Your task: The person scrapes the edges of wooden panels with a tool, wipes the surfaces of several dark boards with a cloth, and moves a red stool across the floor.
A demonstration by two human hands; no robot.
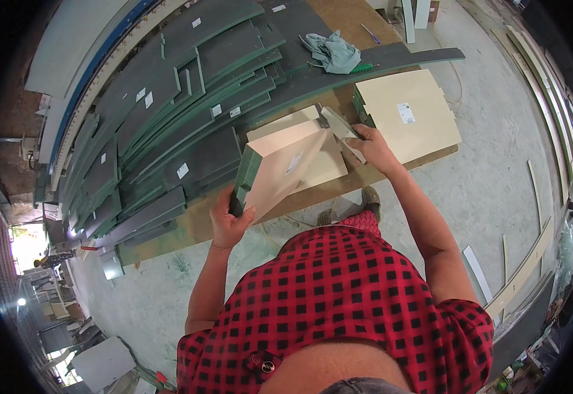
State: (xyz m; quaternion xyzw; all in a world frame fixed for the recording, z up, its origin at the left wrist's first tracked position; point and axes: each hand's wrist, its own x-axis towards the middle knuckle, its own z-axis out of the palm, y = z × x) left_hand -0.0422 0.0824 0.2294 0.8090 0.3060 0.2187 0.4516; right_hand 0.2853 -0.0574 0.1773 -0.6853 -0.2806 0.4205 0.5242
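Observation:
My left hand (pixel 230 220) is closed around the lower left corner of a cream board (pixel 286 157) with green edges. The board is tilted up on its edge and has a white label on its face. In my right hand (pixel 373 146) is a narrow pale flat strip (pixel 340 129), its far end against the board's upper right corner. I cannot make out exactly what kind of piece the strip is. Another cream board (pixel 326 167) lies flat beneath the tilted one.
Right of my hands, a stack of cream boards (pixel 424 125) rests on the brown table (pixel 404 159). Many dark green-edged boards (pixel 168 131) are piled at the left. A crumpled cloth (pixel 334 52), a green-handled tool (pixel 363 67) and a pen (pixel 370 33) lie at the back.

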